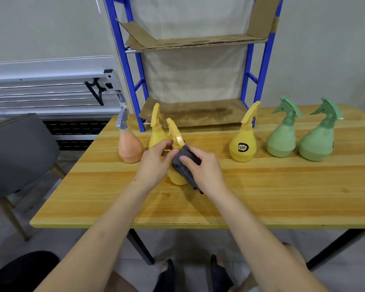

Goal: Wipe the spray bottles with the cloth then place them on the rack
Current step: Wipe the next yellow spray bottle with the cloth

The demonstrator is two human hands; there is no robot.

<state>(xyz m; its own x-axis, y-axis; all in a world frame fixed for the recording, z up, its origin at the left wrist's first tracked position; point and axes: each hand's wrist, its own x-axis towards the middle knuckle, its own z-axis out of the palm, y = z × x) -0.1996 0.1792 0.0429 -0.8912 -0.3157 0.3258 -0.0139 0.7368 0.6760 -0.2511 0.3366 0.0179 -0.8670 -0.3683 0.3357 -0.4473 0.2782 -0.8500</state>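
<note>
1. Fingers of the left hand (156, 163) pinch the neck of a yellow spray bottle (176, 159) standing on the table (261, 186).
2. Right hand (204, 169) curls round a dark cloth (184, 163), pressing it against the bottle's side.
3. Blue rack (259, 81) stands behind, shelves lined with cardboard.

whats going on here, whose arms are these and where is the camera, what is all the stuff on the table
There is no machine here: the arms belong to a person, and the one picture comes from a camera worn on their head, looking forward and down. The left hand holds a yellow spray bottle near its neck, while the right hand presses a dark grey cloth against it. On the wooden table stand five more bottles: an orange one, a yellow one behind the hands, a yellow one with a label, and two green ones. Behind stands a blue rack with cardboard-lined shelves and no bottles on them.
</note>
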